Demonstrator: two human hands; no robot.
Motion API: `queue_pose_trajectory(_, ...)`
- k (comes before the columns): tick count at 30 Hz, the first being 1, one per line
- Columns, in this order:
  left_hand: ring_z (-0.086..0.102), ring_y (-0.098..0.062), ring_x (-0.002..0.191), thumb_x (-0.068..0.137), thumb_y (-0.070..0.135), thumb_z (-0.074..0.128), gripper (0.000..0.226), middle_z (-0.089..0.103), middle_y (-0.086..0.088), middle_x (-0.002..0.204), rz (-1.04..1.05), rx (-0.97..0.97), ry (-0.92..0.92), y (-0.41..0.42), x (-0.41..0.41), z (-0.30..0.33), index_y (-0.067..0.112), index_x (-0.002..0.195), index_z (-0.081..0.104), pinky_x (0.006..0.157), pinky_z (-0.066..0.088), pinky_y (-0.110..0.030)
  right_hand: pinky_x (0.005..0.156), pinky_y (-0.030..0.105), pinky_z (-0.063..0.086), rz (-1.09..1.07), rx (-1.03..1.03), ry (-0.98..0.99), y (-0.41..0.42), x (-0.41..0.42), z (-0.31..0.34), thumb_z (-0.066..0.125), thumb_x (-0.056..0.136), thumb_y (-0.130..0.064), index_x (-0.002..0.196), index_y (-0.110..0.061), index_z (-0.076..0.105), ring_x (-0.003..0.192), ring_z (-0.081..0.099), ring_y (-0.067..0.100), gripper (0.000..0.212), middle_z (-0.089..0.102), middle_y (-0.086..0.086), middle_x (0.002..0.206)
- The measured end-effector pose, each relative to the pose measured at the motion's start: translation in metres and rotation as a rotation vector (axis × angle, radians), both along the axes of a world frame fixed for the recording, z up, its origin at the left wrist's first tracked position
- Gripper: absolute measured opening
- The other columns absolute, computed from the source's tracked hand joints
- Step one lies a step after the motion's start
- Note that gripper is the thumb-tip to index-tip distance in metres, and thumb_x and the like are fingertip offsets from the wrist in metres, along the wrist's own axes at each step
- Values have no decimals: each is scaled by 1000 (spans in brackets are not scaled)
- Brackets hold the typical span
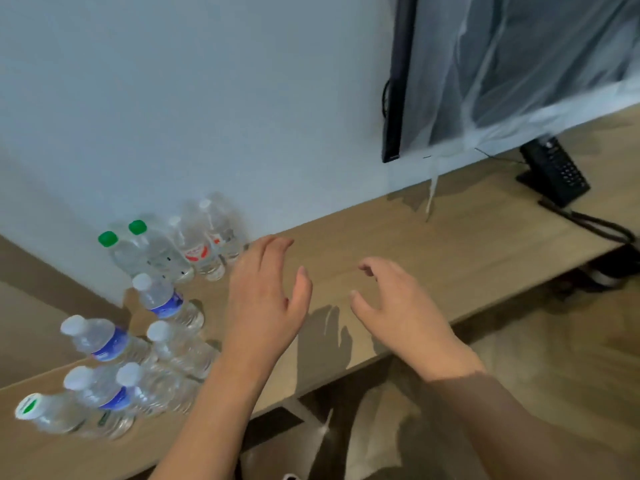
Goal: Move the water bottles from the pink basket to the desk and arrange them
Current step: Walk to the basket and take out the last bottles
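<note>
My left hand (266, 299) and right hand (398, 306) hover wide, holding nothing. The water bottles (162, 299) look full, heavy, slippery; I'd grip the middle.

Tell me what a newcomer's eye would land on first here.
Two empty hands, the left hand and the right hand, hover open over the middle of the wooden desk. A cluster of upright water bottles crowds the desk's left end. A black telephone sits at far right.

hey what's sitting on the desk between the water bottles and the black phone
Nothing stands there: in the head view only bare desk lies between bottles and phone; both hands hover above it.
</note>
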State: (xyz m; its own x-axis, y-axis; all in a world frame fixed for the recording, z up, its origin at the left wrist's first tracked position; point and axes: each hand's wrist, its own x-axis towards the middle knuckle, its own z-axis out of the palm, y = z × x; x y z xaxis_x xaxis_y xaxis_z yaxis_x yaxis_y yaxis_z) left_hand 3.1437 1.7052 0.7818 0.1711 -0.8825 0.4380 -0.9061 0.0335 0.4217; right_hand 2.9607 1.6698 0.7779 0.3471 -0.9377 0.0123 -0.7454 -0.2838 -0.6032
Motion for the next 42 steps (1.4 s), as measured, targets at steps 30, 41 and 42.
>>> queue_pose_trajectory(30, 54, -16, 114, 95, 27, 55, 35, 55, -1, 127, -1062, 79, -57, -160, -636, -44, 15, 127, 56, 93, 51, -34, 88, 25, 45, -1132, 15, 138, 31, -586, -25, 55, 95, -40, 139, -20, 44, 111, 57, 16, 49, 55, -2, 129)
queue_pose_trajectory(41, 52, -13, 111, 96, 32, 49, 38, 56, -2, 127, -1138, 86, -27, -307, -833, -28, 13, 128, 56, 94, 45, -28, 93, 30, 47, -1246, 39, 174, -93, -762, 0, 54, 94, -38, 139, -24, 44, 117, 55, 15, 48, 54, -6, 134)
queue_pose_trajectory(42, 51, -10, 110, 97, 32, 49, 38, 56, 0, 127, -1155, 92, -32, -314, -848, -26, 14, 129, 55, 94, 43, -25, 93, 30, 47, -1263, 38, 163, -99, -775, 1, 54, 94, -38, 139, -24, 44, 117, 55, 15, 48, 54, -6, 133)
